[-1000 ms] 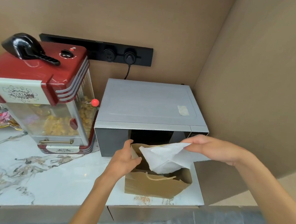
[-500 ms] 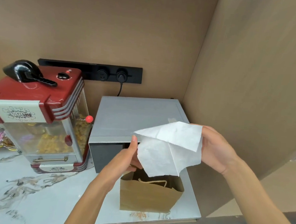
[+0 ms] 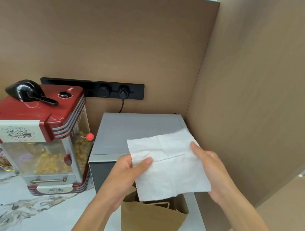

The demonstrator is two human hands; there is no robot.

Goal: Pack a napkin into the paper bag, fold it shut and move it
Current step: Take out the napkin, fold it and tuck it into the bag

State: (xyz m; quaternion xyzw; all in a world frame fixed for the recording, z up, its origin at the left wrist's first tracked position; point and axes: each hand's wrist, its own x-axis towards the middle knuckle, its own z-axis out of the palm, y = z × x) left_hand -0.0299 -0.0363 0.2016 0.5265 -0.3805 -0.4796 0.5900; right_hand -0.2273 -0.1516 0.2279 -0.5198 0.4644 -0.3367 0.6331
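A white napkin (image 3: 168,165) is spread flat and held in the air between both hands, above the bag's mouth. My left hand (image 3: 128,171) pinches its left edge with the thumb on top. My right hand (image 3: 209,171) grips its right edge. Below it, a brown paper bag (image 3: 151,220) stands upright and open on the marble counter, its twisted paper handle showing at the rim. The napkin's lower edge hides part of the bag's opening.
A silver microwave (image 3: 138,130) stands right behind the bag. A red popcorn machine (image 3: 38,139) with a black scoop (image 3: 27,92) on top is at the left. Brown panels wall the back and right side. The marble counter (image 3: 15,206) ends just past the bag.
The napkin has been lifted out of the bag's mouth and opened flat. My left hand left the bag's rim and took the napkin's left edge. The view tilted up.
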